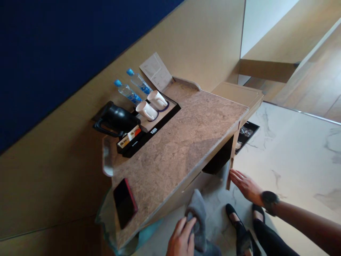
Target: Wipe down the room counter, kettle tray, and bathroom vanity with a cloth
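below the stone counter [186, 135] edge, a grey cloth [198, 213] is bunched in the left hand [182, 238] — soft, light, best gripped mid-fold; the right hand [246, 185] lies open, flat against the cabinet door [231, 167].

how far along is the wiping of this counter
Hard to call anything finished: the stone countertop shows no wet streaks or visible dirt. In hand: the left hand grips a grey cloth below the counter's front edge, while the right hand touches the cabinet's corner edge. The tray with kettle and cups, and the phone, sit unmoved.
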`<state>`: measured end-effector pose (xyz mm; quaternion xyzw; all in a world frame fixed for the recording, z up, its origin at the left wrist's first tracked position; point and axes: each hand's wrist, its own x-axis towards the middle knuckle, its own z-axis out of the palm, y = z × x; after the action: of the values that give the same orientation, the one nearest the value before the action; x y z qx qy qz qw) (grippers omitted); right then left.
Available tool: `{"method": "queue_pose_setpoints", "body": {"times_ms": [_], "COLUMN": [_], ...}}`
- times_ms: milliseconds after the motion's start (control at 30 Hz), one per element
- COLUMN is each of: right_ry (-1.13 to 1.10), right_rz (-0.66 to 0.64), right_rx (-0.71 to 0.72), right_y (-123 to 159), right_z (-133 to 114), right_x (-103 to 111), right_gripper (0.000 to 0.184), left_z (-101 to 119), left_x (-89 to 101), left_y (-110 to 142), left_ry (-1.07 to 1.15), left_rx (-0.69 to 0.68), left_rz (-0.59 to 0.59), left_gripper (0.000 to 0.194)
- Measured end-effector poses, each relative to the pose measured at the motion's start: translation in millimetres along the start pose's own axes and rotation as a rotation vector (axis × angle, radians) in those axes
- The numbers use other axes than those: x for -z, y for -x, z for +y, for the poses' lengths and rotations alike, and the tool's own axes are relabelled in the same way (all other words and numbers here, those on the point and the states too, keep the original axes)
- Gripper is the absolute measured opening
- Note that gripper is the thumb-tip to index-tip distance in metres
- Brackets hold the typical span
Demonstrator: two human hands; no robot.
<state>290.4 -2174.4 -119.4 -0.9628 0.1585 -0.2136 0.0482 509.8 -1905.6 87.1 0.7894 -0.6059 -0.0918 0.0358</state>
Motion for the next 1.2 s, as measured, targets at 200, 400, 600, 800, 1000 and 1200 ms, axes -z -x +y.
{"method": "queue_pose_setpoints", "body": {"times_ms": [200,400,600,800,1000,1200], "right_ry": [0.137,0.213,0.203,0.105,0.064,-0.06], "right_rz": [-0.009,-0.079,-0.165,-0.089,-0.08,-0.094], "right_rx": [-0.06,-0.109,-0.186,-0.114,-0.202,-0.195], "right_y": [67,94,128,153,142,126], "right_z": [24,34,63,81,53,35], "right_x": [44,56,64,58,49,34], "right_gripper": [0.053,0.056,0.075,0.073,0.062,0.06], "left_z": [106,191,219,196,94,85], "left_x": [-23.8,-71.1,-129.2,-124.8,-91.6,-131.5], "left_y": [-132,-308,-295,-214,-234,-199], "left_ry": [0.01,-0.037,0.046,0.276,-0.274,-0.387], "left_rx": [-0.274,-0.391,-0.446,-0.604,0.155,0.337], "left_rz": [0.262,0.044,-0.143,-0.301,-0.318,-0.368], "left_gripper": [0.049,0.057,0.055,0.047,0.051,0.056]}}
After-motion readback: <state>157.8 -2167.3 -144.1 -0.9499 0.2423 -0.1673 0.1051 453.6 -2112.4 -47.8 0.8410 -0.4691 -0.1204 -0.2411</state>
